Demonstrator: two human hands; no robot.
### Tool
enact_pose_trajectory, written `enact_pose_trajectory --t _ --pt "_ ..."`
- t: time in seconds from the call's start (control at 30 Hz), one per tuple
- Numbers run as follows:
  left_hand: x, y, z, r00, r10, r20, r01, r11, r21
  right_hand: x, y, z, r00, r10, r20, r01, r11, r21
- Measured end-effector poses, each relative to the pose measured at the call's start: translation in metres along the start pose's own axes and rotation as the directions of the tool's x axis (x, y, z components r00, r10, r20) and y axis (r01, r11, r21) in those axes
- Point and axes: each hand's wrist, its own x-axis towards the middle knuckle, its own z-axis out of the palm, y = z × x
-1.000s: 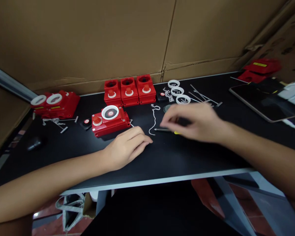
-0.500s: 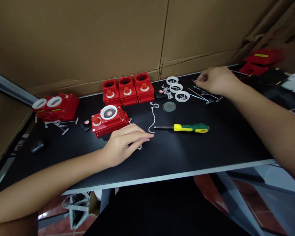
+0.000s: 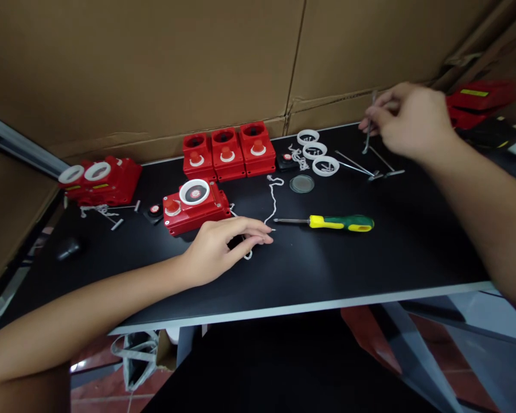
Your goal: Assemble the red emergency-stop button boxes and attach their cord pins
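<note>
My left hand (image 3: 230, 249) rests low over the table, thumb and fingertips closed on a white cord (image 3: 274, 201). One cord end pokes out past the fingertips. Just behind that hand lies a red box (image 3: 198, 215) with an orange-red knob and a white ring around a dark round face. My right hand (image 3: 413, 117), raised at the back right, pinches a thin T-shaped metal hammer (image 3: 368, 129) that hangs nearly upright. Below it, several similar hammers (image 3: 387, 160) lie on the table. To the right of my left fingertips is a yellow-green screwdriver (image 3: 341, 222).
Three red boxes (image 3: 227, 155) stand against the cardboard wall. White rings (image 3: 325, 166) holding screws and glass discs (image 3: 301, 183) lie right of them. More red boxes (image 3: 120, 180) with hammers and cord sit at left. Another red part (image 3: 481, 97) is at far right.
My right hand has lifted up and away from the pile with a hammer in its fingers. My left hand stays by the cord, its fingertips now closed around the end. The view has shifted slightly.
</note>
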Motion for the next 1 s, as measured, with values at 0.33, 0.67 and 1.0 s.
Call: enact_pose_trajectory --t 0.33,0.67,1.0 --pt "0.005 0.002 -0.004 0.979 0.021 0.202 0.001 0.994 -0.109 -0.083 -0.106 -0.033 0.836 -0.542 -0.091 0.547 0.836 0.051" --pt "0.007 0.006 0.004 0.901 -0.315 0.297 0.433 0.659 -0.615 -0.155 -0.154 -0.034 0.546 -0.838 0.021 0.828 0.543 0.141" --pt "0.011 0.002 0.001 0.926 -0.284 0.249 0.375 0.619 -0.690 -0.142 -0.145 -0.033 0.500 -0.865 0.040 0.848 0.498 0.182"
